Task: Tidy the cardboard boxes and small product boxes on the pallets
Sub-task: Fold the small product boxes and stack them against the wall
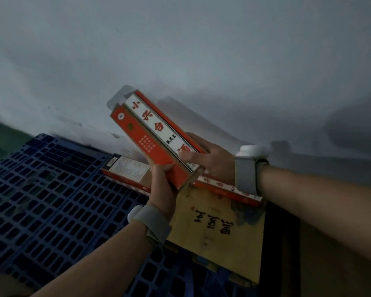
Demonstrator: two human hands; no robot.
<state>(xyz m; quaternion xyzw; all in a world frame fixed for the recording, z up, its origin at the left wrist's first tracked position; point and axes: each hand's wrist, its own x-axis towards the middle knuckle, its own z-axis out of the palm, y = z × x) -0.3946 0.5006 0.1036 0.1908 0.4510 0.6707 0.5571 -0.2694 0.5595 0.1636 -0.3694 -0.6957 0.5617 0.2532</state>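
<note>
A long red and white product box with red characters is held tilted in the air above the blue plastic pallet. My left hand grips its lower end from below. My right hand holds the same end from the right side, fingers on the white face. The box's far end flap stands open. Another product box lies flat on the pallet behind my left hand. A third red box lies on a flat brown cardboard box with black characters.
A grey wall rises directly behind the pallet. A brown cardboard surface fills the lower right corner under my right forearm. Both wrists wear grey bands. The image is dim and a bit blurred.
</note>
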